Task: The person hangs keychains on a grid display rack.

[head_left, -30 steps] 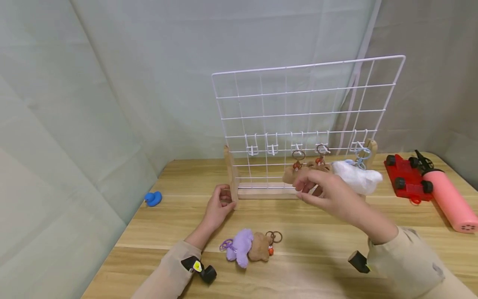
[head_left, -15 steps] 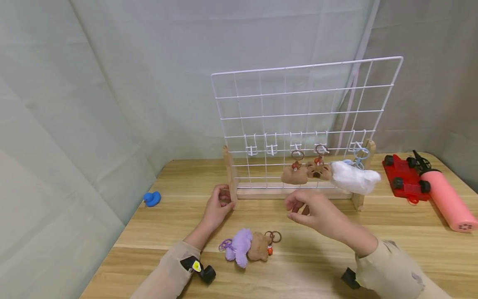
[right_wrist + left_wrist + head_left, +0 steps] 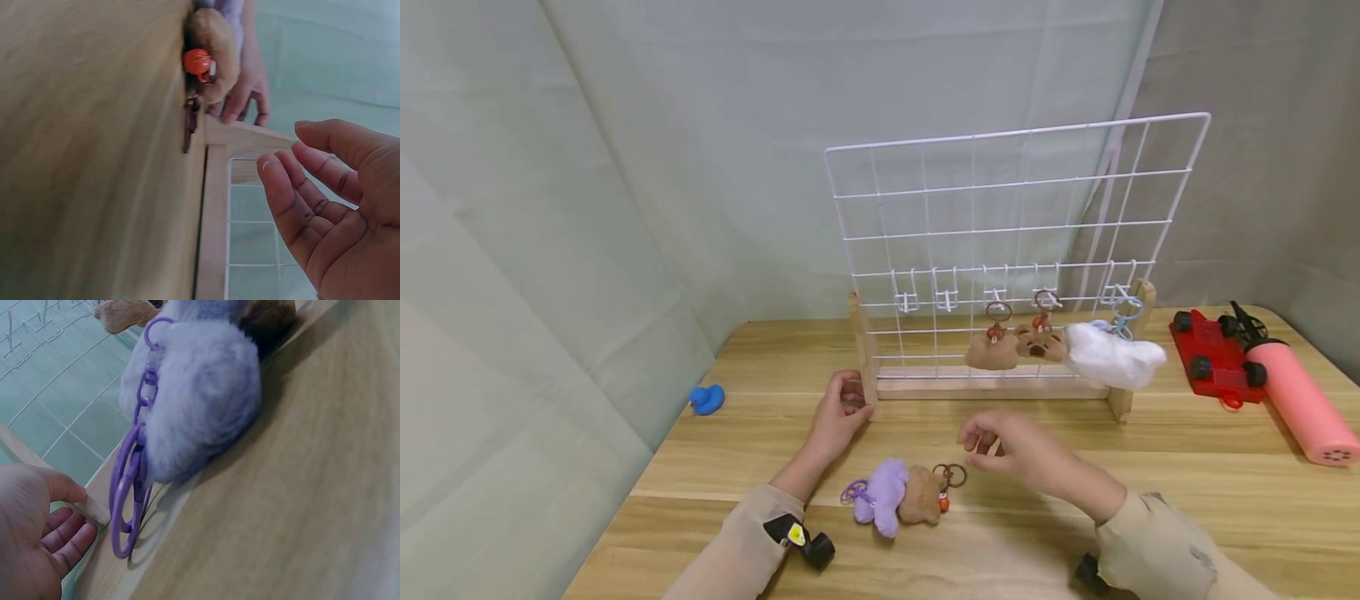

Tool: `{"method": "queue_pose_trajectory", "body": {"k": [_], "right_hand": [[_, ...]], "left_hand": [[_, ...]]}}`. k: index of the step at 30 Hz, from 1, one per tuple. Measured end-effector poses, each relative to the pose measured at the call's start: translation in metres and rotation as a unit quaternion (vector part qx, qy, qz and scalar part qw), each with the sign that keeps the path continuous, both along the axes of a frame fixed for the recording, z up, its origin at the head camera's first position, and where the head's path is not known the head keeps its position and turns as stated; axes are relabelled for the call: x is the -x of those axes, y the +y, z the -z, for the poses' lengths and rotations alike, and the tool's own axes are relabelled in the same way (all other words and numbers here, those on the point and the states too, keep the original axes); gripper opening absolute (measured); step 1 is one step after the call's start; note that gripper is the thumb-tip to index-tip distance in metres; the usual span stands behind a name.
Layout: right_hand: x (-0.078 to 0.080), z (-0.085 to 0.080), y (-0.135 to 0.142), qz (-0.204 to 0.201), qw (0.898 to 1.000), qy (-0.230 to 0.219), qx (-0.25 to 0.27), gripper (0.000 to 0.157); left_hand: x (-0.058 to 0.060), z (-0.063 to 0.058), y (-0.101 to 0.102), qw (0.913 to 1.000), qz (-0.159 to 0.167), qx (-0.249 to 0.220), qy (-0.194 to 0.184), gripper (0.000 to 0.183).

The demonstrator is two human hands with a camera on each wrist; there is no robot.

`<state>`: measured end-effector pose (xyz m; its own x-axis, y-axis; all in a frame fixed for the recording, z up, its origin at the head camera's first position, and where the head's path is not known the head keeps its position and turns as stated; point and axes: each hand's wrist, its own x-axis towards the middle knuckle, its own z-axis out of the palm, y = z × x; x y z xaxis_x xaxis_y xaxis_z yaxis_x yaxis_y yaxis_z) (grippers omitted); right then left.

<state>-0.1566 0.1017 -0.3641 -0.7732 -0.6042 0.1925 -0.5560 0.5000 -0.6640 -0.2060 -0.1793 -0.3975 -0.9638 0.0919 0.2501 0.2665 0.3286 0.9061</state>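
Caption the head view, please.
Empty right hand hovers near the brown plush keychain on the table; left hand grips the grid rack's wooden leg.

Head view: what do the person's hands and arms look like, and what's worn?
The left hand and right hand are bare. The left sleeve and right sleeve are beige, the right one bearing a greyish mark. A black device with a yellow label sits at the left cuff; another black device shows below the right.

A grid rack point(image 3: 955, 388) stands on the table point(image 3: 700, 500), three keyrings point(image 3: 1037, 347) hanging from its rightmost hooks point(image 3: 996, 297). Two other keyrings point(image 3: 919, 496) lie before it. A duck point(image 3: 707, 400) lies to its left, a toy car point(image 3: 1216, 354) and tube point(image 3: 1300, 400) right.
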Motion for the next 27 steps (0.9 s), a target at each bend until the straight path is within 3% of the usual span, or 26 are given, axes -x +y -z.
{"method": "queue_pose_trajectory", "body": {"k": [17, 27], "right_hand": [[0.011, 0.029, -0.009, -0.012, 1.000, -0.020, -0.019, 0.016], [0.015, 0.035, -0.012, -0.015, 0.999, -0.021, -0.037, 0.018]], "left_hand": [[-0.001, 0.002, 0.000, 1.0000, -0.005, 0.005, -0.003, 0.047], [0.002, 0.002, -0.001, 1.0000, -0.004, 0.007, 0.000, 0.046]]}}
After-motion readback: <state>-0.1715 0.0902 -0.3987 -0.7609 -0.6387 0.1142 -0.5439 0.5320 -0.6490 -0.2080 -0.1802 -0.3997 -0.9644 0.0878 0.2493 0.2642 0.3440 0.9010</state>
